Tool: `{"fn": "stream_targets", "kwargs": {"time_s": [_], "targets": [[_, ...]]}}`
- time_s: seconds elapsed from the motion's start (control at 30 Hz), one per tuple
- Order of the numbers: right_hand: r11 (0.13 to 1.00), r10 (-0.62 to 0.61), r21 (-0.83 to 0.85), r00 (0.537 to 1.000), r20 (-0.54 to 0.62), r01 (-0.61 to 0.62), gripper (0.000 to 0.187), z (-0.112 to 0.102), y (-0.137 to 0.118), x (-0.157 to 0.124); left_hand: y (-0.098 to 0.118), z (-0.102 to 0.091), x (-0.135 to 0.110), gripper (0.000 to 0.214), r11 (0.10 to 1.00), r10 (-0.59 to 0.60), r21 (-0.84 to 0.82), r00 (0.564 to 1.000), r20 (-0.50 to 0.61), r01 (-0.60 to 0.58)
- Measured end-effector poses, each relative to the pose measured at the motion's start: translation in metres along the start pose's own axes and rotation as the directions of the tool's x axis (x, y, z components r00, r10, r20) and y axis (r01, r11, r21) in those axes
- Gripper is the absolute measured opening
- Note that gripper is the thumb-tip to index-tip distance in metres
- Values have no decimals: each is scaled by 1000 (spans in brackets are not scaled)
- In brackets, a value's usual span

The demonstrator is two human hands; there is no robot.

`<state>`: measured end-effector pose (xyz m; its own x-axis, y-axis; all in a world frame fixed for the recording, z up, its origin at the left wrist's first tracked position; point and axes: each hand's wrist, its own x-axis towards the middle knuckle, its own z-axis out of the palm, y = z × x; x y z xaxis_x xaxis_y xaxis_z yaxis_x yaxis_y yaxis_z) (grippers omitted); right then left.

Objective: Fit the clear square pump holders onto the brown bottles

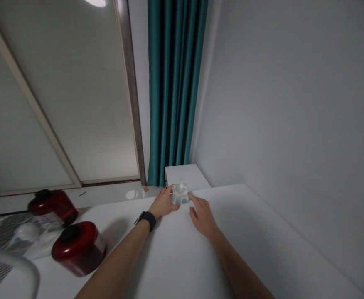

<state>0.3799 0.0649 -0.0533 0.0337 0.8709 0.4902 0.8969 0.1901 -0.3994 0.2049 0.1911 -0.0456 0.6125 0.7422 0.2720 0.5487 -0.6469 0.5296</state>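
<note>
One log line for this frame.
left hand: grips small clear bottle | right hand: open, fingertip at bottle | on: white table, far edge | nearby: red jars

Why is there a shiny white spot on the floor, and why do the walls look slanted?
Head view: the spot on the floor looks like a lamp's reflection, like the glare atop the frosted panel; the wide lens slants the door frame; the left arm throws a soft shadow on the table; the clear bottle looks blurry.

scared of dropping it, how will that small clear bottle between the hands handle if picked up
The clear bottle looks like glass, so it is probably rigid, fragile and slippery. Small and squat, it is likely light and stable.
</note>
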Motion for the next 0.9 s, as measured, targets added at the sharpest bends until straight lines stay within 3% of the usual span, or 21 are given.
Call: {"fn": "stream_targets", "kwargs": {"time_s": [0.27, 0.9], "targets": [[999, 17, 28, 1000, 0, -17, 62, 2, 4, -1, -1, 1, 2, 69, 1000, -14, -7, 1000, 6, 14], [995, 78, 64, 996, 52, -81, 69, 5, 5, -1, 0, 1, 1, 77, 999, -39, 15, 999, 27, 39]]}}
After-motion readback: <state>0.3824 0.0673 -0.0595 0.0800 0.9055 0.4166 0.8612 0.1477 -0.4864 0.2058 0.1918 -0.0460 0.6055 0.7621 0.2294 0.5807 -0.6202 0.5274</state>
